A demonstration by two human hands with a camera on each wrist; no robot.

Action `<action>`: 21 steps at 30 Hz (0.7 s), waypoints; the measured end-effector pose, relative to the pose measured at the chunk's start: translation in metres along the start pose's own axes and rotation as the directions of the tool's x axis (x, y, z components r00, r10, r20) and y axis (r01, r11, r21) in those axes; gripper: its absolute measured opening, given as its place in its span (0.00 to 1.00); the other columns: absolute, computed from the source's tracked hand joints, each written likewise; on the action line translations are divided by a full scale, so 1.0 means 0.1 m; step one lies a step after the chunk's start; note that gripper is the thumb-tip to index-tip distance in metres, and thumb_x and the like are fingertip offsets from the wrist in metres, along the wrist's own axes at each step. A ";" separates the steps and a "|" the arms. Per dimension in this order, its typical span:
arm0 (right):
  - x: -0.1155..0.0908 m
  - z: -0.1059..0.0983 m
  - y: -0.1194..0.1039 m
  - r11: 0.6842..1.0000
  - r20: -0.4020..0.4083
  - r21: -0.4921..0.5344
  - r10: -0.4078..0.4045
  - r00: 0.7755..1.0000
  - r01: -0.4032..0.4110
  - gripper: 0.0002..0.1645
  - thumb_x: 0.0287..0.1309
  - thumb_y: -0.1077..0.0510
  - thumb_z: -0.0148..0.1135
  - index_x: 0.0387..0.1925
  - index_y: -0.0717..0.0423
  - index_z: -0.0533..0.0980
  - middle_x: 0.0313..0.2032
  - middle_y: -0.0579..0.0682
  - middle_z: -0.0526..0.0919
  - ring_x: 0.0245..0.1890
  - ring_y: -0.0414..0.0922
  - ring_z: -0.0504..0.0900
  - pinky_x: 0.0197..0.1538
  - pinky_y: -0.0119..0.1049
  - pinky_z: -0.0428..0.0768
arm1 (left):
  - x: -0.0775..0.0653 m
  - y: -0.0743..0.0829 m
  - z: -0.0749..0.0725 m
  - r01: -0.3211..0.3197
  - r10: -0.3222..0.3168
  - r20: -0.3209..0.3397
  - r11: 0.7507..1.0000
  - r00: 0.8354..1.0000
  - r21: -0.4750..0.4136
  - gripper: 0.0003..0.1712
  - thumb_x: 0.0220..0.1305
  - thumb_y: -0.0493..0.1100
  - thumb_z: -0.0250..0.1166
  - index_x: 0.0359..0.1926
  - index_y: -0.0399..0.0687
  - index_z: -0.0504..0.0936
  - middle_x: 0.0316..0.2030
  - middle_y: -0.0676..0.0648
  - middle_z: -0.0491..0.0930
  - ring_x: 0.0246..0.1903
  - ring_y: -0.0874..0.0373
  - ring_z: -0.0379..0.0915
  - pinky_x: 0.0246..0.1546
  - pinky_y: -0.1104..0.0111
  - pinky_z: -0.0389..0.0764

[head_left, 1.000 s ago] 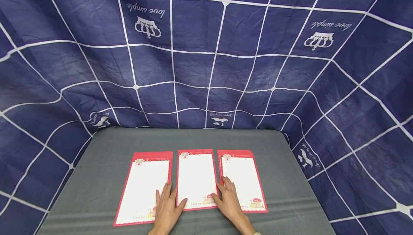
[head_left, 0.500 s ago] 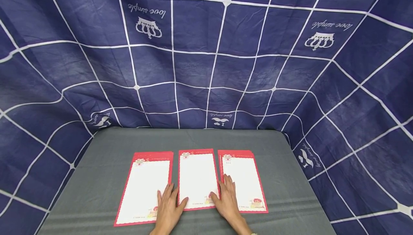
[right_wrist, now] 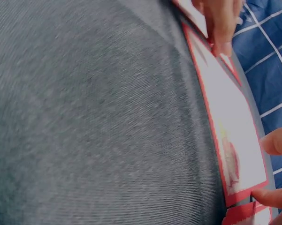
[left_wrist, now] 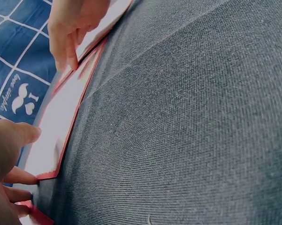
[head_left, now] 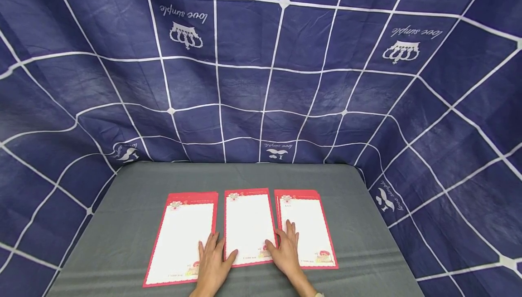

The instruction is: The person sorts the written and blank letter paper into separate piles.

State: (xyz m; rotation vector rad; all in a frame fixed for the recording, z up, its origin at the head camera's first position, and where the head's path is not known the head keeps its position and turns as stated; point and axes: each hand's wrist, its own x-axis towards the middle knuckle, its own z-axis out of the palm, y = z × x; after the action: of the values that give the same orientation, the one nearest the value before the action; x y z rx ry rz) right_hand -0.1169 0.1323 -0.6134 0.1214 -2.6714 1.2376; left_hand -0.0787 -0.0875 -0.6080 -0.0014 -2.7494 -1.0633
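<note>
Three white letter sheets with red scalloped borders lie in a row on the grey cloth. My left hand [head_left: 212, 263] rests between the left sheet [head_left: 179, 242] and the middle sheet [head_left: 248, 224], its thumb at the middle sheet's lower left edge and its fingers over the left sheet's right edge. My right hand [head_left: 287, 252] lies across the gap on the other side. Its thumb touches the middle sheet near the printed picture, and its fingers reach over the right sheet [head_left: 311, 229]. In the right wrist view, the right fingers [right_wrist: 277, 140] are at the middle sheet's edge.
More red edges show under the left and right sheets, as in small stacks. The grey cloth [head_left: 367, 260] covers the table. A dark blue curtain [head_left: 253, 84] with white grid lines stands behind it and along both sides.
My right hand's longer fingers have shifted slightly forward and to the right over the right sheet. The left hand and the sheets stay almost where they were.
</note>
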 end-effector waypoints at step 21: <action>-0.02 0.00 -0.07 0.990 0.035 0.134 0.046 0.998 -0.050 0.29 0.51 0.58 0.72 0.47 0.79 0.76 0.69 0.80 0.49 0.71 0.74 0.39 0.66 0.71 0.34 | -0.01 0.03 0.04 -0.025 0.025 -0.042 1.000 0.999 0.001 0.33 0.55 0.47 0.75 0.50 0.22 0.79 0.59 0.23 0.70 0.65 0.27 0.58 0.65 0.34 0.45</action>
State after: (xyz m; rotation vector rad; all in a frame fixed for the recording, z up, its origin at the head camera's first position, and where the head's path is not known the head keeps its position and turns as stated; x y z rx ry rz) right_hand -0.1140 0.1272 -0.6086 0.0974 -2.6299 1.4433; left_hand -0.0787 -0.0830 -0.6091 -0.0135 -2.7052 -1.0435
